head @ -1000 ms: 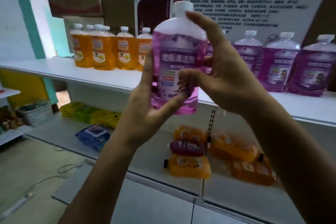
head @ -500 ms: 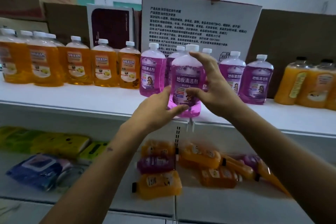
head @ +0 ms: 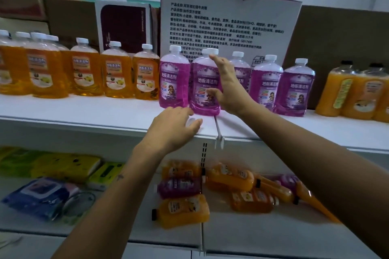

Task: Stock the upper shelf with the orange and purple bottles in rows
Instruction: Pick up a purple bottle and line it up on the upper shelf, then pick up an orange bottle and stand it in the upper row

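A purple bottle (head: pixel 203 82) with a white cap stands upright near the front of the white upper shelf (head: pixel 84 111). My right hand (head: pixel 228 90) grips its right side, thumb on the label and forefinger at the neck. My left hand (head: pixel 172 130) is off the bottle, flat over the shelf's front edge with fingers loose. A row of orange bottles (head: pixel 86 71) fills the shelf's left. More purple bottles (head: pixel 266 82) stand behind and to the right. On the lower shelf lie several orange bottles (head: pixel 183 210) and a purple one (head: pixel 179 187).
Orange juice bottles with dark caps (head: pixel 357 90) stand at the upper shelf's right end. A white printed carton (head: pixel 227 21) and brown boxes back the shelf. A clear tag holder (head: pixel 219 130) sticks out at the edge. Wipe packs (head: pixel 40 195) lie lower left.
The purple bottle went from both hands in the air down onto the upper shelf. My left hand let go and dropped to the shelf edge; my right hand stays on it.
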A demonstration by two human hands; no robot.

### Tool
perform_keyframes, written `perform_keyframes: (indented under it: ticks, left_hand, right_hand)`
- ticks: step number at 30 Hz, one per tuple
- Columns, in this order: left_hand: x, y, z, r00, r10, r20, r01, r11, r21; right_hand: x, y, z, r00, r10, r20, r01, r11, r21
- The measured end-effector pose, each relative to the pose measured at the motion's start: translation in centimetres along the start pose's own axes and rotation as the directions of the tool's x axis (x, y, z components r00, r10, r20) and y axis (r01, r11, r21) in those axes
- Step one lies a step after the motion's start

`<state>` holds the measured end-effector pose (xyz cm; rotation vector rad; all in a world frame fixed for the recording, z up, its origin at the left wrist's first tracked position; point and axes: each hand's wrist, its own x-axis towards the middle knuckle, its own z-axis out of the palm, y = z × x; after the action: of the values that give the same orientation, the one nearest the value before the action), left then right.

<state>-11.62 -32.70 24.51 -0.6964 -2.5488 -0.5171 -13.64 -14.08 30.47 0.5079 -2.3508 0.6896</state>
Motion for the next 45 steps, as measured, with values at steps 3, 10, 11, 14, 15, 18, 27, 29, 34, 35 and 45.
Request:
perform_keyframes:
  ticks: [3, 10, 11, 14, 15, 18, 27, 29, 34, 35, 45]
  left_hand:
    - [-0.7, 0.7, -0.1, 0.998, 0.013, -0.068, -0.016, 0.999, -0.045]
    - [-7.7, 2.1, 1.9, 0.858, -0.077, -0.508, -0.358, 0.619, -0.699]
    - [-9.5, 1.9, 3.0, 0.855, -0.114, -0.506, -0.349, 0.595, -0.724]
    - [-14.3, 0.6, 6.8, 0.878, -0.248, -0.409, -0.197, 0.592, -0.782]
    - [-15.4, 0.0, 8.2, 0.881, -0.308, -0.361, -0.126, 0.581, -0.804]
    - [-18.3, -1.3, 12.2, 0.869, -0.466, -0.168, 0.137, 0.552, -0.823]
    - [-20.4, -4.2, 19.3, 0.896, -0.38, 0.23, 0.439, 0.838, -0.324]
    - [-19.9, -5.0, 20.2, 0.882, -0.399, 0.251, 0.444, 0.882, -0.159]
    - [-17.8, -6.2, 21.7, 0.82, -0.395, 0.414, 0.425, 0.905, 0.023]
    - [-17.4, -6.1, 22.0, 0.81, -0.393, 0.435, 0.434, 0.901, 0.004]
    - [-16.0, -7.0, 24.4, 0.773, -0.46, 0.438, 0.553, 0.826, -0.109]
  right_hand:
    - [-1.0, -1.0, -0.6, 0.992, 0.101, 0.07, -0.096, 0.992, -0.081]
    - [-12.1, -3.1, -3.1, 0.964, 0.09, -0.25, -0.045, 0.983, 0.178]
    - [-14.4, -3.4, -3.1, 0.948, 0.105, -0.299, -0.03, 0.969, 0.246]
    - [-21.0, -3.9, -1.5, 0.93, 0.142, -0.339, -0.017, 0.937, 0.348]
    - [-23.0, -3.9, -0.4, 0.93, 0.16, -0.331, -0.033, 0.934, 0.357]
    - [-27.8, -2.7, 3.8, 0.928, 0.308, -0.21, -0.207, 0.895, 0.396]
    - [-28.6, 3.2, 14.8, 0.871, 0.343, 0.353, -0.377, 0.926, 0.03]
    - [-27.0, 4.7, 16.5, 0.816, 0.337, 0.469, -0.342, 0.936, -0.078]
    - [-23.4, 8.0, 19.8, 0.664, 0.329, 0.671, -0.263, 0.943, -0.202]
    - [-22.7, 8.4, 20.0, 0.652, 0.323, 0.686, -0.252, 0.946, -0.205]
    - [-21.4, 7.6, 22.1, 0.616, 0.415, 0.67, -0.292, 0.91, -0.296]
